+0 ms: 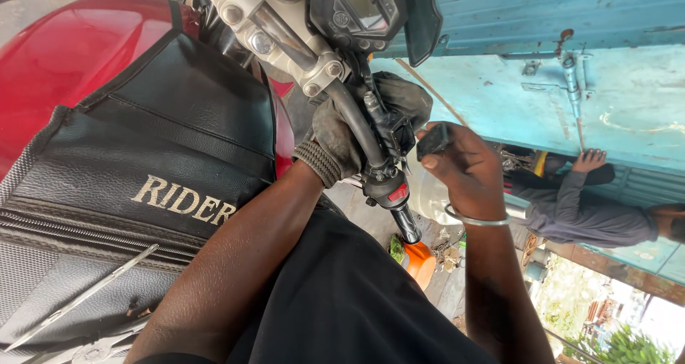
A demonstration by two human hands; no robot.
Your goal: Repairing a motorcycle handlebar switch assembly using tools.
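Left hand [335,139], gloved, wrapped tight round handlebar [357,132] just above switch housing [389,186]. Right hand [460,168], bare, pinching small black part [432,140] just right of the bar. Tank bag [143,186] left of bar, pliers [93,350] on it. Another person [585,207] beyond, against blue wall [628,100].

— Where is the handlebar [360,132] sitting?
— Right of the tank cover [150,157], between both hands: left hand [339,139] gripping it, right hand [460,168] just beside it.
— And the tools [85,296]?
— Lying on the cover's lower part.
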